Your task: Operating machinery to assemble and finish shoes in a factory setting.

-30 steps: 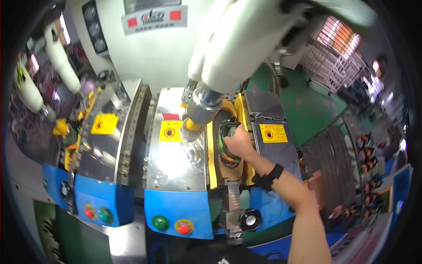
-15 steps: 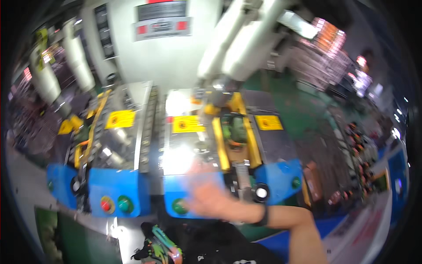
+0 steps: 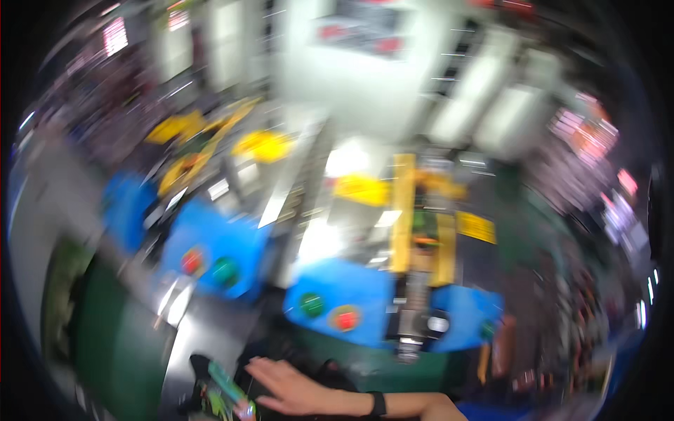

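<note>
My right hand (image 3: 298, 390), with a black band on its wrist, reaches in from the lower right. Its fingers are stretched out and hold nothing. Just left of the fingertips, at the lower edge, is a black, green and pinkish object (image 3: 223, 382) that looks like a sports shoe, blurred and partly cut off. A small gap separates it from my right hand. My left hand does not show clearly. Beyond my right hand stands a machine with a blue front panel (image 3: 368, 288), bearing a green button (image 3: 312, 304) and a red button (image 3: 345, 318).
A second blue panel (image 3: 239, 235) with red and green buttons stands to the left. Yellow guide bars (image 3: 402, 210) flank a dark green item (image 3: 423, 223) in the right station. Thick white cylinders (image 3: 481, 91) rise behind. Racks with blurred items (image 3: 583, 302) line the right side.
My right hand has moved down and left, from in front of the blue panel's buttons to beside the shoe-like object. The whole view has shifted and tilted, and the shoe-like object sits further left.
</note>
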{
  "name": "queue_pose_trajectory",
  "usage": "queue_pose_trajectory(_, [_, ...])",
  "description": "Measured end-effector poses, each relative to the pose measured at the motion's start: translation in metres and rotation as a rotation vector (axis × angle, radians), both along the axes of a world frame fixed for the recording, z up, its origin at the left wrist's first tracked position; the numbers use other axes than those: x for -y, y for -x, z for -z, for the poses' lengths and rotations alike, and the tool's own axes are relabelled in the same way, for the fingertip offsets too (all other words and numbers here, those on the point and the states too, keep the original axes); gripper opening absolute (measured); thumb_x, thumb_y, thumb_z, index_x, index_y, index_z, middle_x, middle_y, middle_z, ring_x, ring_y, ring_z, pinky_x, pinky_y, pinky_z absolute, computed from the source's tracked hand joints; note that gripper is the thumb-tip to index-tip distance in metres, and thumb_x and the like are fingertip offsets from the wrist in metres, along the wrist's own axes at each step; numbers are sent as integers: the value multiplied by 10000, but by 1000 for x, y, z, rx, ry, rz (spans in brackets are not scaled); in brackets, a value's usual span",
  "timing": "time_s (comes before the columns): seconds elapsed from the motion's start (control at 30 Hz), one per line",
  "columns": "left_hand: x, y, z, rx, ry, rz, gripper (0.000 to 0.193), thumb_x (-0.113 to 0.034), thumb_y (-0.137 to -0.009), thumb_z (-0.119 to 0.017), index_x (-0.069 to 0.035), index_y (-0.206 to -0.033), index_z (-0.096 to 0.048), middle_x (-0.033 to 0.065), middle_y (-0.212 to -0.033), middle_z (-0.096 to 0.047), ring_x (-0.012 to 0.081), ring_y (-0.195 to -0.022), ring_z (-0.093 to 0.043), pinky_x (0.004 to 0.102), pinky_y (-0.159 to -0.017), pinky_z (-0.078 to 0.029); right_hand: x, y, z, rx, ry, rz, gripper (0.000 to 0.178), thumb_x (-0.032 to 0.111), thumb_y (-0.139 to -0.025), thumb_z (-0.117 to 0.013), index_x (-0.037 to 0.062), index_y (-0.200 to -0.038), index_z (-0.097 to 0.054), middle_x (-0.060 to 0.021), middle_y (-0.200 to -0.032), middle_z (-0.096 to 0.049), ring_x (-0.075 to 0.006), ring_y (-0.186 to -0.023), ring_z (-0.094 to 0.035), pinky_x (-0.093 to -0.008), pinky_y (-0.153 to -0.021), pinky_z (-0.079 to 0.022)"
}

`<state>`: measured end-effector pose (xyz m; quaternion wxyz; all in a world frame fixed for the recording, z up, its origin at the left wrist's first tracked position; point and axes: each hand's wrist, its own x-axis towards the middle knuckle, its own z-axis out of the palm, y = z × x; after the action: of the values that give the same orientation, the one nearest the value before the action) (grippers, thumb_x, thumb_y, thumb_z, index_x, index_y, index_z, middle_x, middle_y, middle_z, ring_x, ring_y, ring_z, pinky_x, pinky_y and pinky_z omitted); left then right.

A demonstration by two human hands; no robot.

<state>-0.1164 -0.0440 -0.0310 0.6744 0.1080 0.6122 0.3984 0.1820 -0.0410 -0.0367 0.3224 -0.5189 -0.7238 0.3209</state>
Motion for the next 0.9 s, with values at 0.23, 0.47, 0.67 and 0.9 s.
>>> queue_pose_trajectory(0.23, [34, 78, 69, -866, -182, -46, 566, -5, -626, -667, -36, -1162, -489, 109, -1072, -546, 263, -1013, -553, 382, -905, -449, 9, 45, 27, -104, 218, -501, 569, 287, -866, -655, -68, -1270, -468, -261, -1262, -528, -389, -1185, -515, -400, -1010, -417])
queue_pose_trajectory(0.47, [51, 148, 75, -786, -307, -54, 664, -72, -801, -668, 44, -1366, -340, 189, -1406, -401, 287, -1300, -408, 370, -1090, -304, -32, 170, 18, -402, 832, -250, 896, 109, -757, -715, 3, -1470, -184, -190, -1490, -311, -363, -1348, -356, -493, -1061, -335])
queue_pose_trajectory(0.67, [142, 277, 100, -1153, -7, -553, 629, -55, -730, -655, 22, -1297, -393, 166, -1239, -507, 274, -1168, -481, 371, -1016, -366, -4, 338, 105, -177, 857, 0, 896, 32, -707, -643, -18, -1452, -147, -232, -1463, -283, -348, -1393, -251, -450, -1106, -264])
queue_pose_trajectory(0.9, [125, 316, 118, -376, 52, -484, 516, -13, -676, -638, -33, -1174, -502, 66, -1035, -581, 199, -927, -581, 336, -832, -492, -39, 363, 71, -266, 922, 212, 700, -1, -687, -558, -36, -1337, -300, -189, -1168, -502, -282, -1049, -545, -384, -948, -442])
